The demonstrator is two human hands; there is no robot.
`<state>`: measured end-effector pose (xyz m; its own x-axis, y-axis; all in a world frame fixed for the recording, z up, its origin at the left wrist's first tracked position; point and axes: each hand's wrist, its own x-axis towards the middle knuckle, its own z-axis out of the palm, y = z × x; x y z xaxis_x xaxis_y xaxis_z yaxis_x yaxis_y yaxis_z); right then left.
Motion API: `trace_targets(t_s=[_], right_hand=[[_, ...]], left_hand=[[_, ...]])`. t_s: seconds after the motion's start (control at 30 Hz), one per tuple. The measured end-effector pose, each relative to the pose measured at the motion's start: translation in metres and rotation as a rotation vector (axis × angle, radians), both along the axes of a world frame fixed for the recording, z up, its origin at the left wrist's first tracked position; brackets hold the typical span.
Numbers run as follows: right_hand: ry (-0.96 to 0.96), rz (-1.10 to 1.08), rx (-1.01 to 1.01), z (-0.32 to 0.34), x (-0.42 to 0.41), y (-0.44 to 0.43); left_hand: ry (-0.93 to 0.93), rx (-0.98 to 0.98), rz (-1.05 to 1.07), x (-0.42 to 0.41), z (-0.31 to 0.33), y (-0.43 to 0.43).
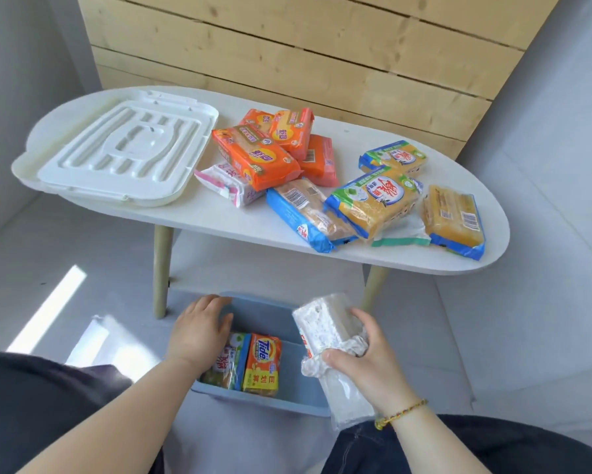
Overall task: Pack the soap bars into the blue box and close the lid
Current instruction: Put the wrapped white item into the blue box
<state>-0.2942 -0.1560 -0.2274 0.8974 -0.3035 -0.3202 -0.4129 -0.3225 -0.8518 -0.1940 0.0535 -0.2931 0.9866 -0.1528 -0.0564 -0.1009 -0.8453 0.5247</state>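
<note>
So far, head view: early stage. Blue plastic box point(270, 314) sits on the floor below the white oval bench point(216, 217), open, w/ 2 wrapped bars stood inside at left: green-blue pack point(226, 367) and orange-yellow Tide bar point(262, 364).

Right hand point(366, 360): fingers grasping a white soap bar in clear wrap point(323, 319), held over box's right rim, not yet in. Left hand point(199, 333): fingers relaxed, laid across box's left rim, clasping nothing.

White ribbed plastic lid point(116, 152) lies on bench, left end, well apart from box.

Left to do: approx 10 bars on bench.
- 4 orange packs point(253, 159)
- 1 pink-white pack point(229, 184)
- 4 blue-yellow packs point(373, 200)
- 1 white-green pack point(404, 234), partly hidden

Then lid on. Count: 13 bars, 1 box, 1 lid.
</note>
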Motion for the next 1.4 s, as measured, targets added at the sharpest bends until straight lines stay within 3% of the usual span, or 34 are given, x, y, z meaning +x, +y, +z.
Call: trace_targets(t_s=[0.27,0.53,0.9,1.4], right_hand=[[0.257,-0.188,0.034,-0.095,0.041,0.008],[0.51,-0.14,-0.265,-0.149,0.065,0.028],[0.683,-0.139,-0.651,-0.189,0.075,0.05],[0.823,-0.113,-0.474,-0.225,0.088,0.042]], left_hand=[[0.182,0.059,0.041,0.01,-0.05,0.0],[0.324,0.067,0.087,0.015,-0.087,0.007],[0.27,0.103,0.143,0.011,-0.105,0.005],[0.257,0.154,0.151,0.01,-0.11,0.004]])
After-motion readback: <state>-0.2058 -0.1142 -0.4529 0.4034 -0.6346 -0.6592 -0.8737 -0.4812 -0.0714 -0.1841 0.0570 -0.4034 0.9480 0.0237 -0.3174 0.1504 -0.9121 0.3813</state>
